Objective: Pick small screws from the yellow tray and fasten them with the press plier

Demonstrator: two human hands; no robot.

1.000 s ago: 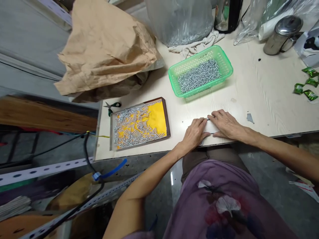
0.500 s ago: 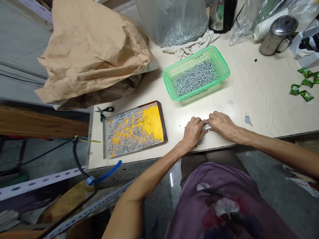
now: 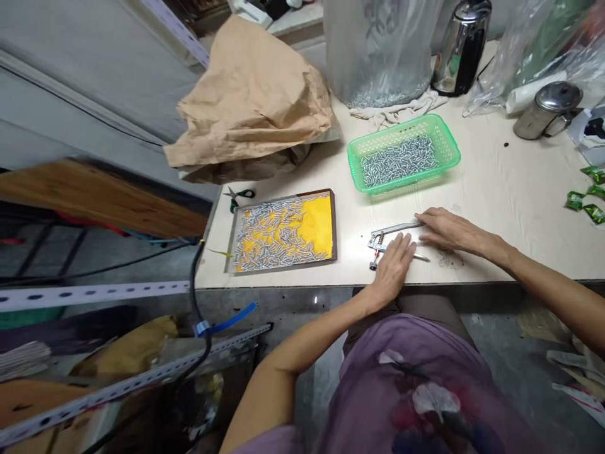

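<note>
A plier-like metal hand tool [image 3: 377,239] with a coil spring lies on the table near its front edge, its two handles spread apart and pointing right. My left hand [image 3: 393,270] rests over the lower handle with fingers stretched out. At the tip of the upper handle, my right hand [image 3: 449,230] touches with its fingertips, fingers extended and thumb apart. To the left is a shallow tray [image 3: 334,230] with a yellow bottom, holding many small metal pins. Beyond the hands stands a green plastic basket [image 3: 451,148] full of similar short metal pieces.
Scissors [image 3: 242,194] lie behind the tray's left corner. Farther back are a crumpled brown paper bag [image 3: 259,94], a clear plastic bag [image 3: 378,57], a rag [image 3: 401,112] and a kettle [image 3: 463,50]. A metal pot [image 3: 548,110] and green wrapped sweets [image 3: 593,213] sit at right.
My hands were close together around a partly hidden metal piece. Now they are apart, and the hand tool shows on the table with its handles spread. The camera view has shifted left.
</note>
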